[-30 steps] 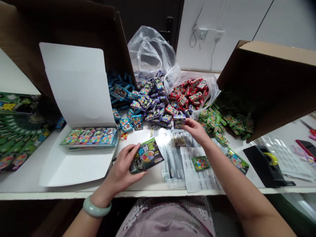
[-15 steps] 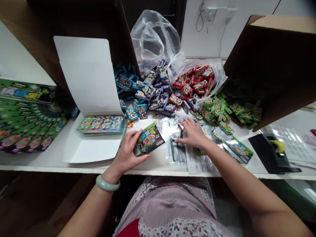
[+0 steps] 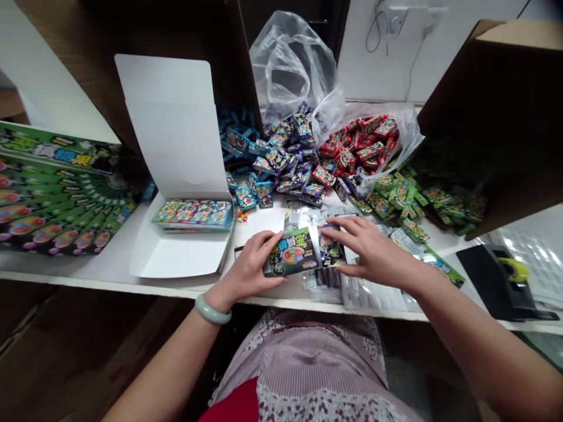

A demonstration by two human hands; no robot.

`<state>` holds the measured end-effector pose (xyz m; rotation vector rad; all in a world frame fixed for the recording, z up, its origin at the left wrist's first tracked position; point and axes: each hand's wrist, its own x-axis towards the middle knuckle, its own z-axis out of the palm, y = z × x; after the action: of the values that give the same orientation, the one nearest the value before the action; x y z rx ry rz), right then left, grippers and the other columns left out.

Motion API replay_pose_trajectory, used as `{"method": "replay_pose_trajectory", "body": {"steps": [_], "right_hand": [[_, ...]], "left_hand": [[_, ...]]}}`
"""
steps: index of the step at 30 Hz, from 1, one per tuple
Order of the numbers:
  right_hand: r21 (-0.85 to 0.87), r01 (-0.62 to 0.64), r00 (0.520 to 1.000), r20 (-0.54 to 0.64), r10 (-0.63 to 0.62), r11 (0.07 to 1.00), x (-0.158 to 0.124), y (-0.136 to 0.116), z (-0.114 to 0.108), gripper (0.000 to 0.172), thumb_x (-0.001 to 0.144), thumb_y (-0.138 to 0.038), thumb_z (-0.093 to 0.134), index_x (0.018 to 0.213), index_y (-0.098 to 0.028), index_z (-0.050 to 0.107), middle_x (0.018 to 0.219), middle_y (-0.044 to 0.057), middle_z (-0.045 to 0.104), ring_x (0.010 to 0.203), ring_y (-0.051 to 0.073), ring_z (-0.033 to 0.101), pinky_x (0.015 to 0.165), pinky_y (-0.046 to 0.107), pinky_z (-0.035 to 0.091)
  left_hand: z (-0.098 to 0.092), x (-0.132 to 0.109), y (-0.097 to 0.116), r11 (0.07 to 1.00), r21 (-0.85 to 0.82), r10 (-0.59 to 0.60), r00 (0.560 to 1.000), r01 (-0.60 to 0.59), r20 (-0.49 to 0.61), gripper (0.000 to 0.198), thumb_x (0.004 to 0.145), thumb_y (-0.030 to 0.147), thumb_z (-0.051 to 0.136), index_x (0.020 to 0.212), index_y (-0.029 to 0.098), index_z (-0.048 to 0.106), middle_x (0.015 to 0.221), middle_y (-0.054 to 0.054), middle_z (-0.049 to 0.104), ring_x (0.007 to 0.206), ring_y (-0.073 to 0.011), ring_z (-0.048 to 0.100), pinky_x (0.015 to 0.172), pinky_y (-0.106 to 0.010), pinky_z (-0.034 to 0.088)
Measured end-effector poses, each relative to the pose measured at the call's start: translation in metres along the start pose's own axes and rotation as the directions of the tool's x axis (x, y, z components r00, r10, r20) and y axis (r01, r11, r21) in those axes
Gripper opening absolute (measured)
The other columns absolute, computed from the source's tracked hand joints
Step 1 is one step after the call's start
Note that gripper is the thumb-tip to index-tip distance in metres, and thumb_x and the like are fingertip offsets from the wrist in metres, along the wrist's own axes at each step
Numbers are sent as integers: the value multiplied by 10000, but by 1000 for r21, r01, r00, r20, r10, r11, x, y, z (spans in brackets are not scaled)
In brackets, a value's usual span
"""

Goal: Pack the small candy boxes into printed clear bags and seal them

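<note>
My left hand (image 3: 246, 264) grips a small flat printed packet (image 3: 292, 256), black and green with coloured balls pictured on it, between thumb and fingers. Just right of it, my right hand (image 3: 373, 249) pinches a dark purple printed piece (image 3: 331, 246), whose right part the fingers hide. The two pieces are side by side, edges close together; I cannot tell whether they touch. Clear plastic packaging (image 3: 365, 291) lies beneath the right hand. Left of my left hand, an open white carton (image 3: 173, 258) holds a row of colourful little packets (image 3: 193, 214).
Behind my hands are heaps of blue (image 3: 246, 198), purple (image 3: 290, 170), red (image 3: 356, 146) and green (image 3: 396, 196) small boxes, some in a clear bag (image 3: 294, 64). Fanned green cards (image 3: 57, 205) lie left, a tape dispenser (image 3: 492, 281) right. Large cardboard boxes (image 3: 497, 129) flank the heaps.
My right hand has lifted the purple piece from the plastic and brought it beside the packet. My left hand has shifted right with its packet turned more level. The view has swung slightly left.
</note>
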<state>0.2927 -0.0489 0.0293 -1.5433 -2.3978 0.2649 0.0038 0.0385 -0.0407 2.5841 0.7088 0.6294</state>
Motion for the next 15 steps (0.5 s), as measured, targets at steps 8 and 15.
{"method": "replay_pose_trajectory", "body": {"steps": [8,15], "right_hand": [[45,151,982,112,-155,988,8,1,-8,622,724,-280,755,1309,-288,546,1356,93,504,1235,308,457,1025,492,402],[-16,122,985,127,-119,992,13,4,4,673,683,-171,758,1318,-190,534,1372,155,497,1250,318,462,1049,486,390]], "left_hand": [[-1,0,6,998,-42,40,996,-37,74,959,708,386,767,1486,235,226,1323,-143,401,1243,-315,422,1058,-489,399],[2,1,8,998,-56,9,998,-5,70,931,709,359,761,1478,245,249,1313,-145,408,1230,-334,434,1042,-515,405]]}}
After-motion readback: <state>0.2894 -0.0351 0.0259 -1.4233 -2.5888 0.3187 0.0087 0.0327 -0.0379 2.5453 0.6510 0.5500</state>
